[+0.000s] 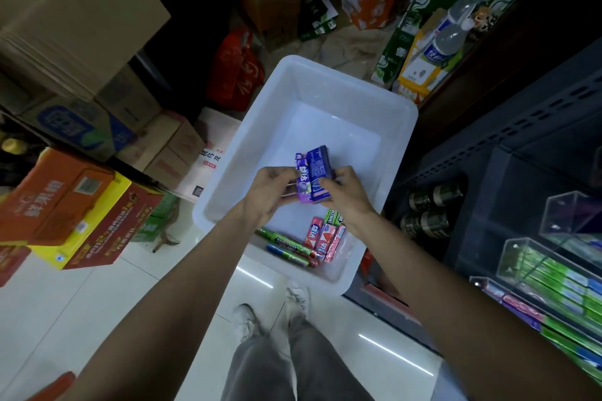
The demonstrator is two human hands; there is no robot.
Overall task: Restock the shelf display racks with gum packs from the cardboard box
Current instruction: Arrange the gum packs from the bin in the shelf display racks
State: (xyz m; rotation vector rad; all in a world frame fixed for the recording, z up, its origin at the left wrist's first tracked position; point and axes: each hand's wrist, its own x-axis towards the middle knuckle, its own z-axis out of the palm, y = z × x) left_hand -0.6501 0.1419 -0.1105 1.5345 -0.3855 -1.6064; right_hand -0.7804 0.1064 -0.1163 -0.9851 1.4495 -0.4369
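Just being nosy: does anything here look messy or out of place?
Mostly the surroundings: cartons lean in uneven stacks on the floor. In the white tub, loose gum packs lie jumbled in one corner. Both hands hold purple packs neatly.

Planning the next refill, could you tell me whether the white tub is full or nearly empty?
Nearly empty: the white tub shows mostly bare floor, with a few gum packs left at its near end.

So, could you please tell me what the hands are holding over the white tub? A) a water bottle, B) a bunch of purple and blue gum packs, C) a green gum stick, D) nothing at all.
B: the left hand and right hand together grip purple and blue gum packs above the white tub.
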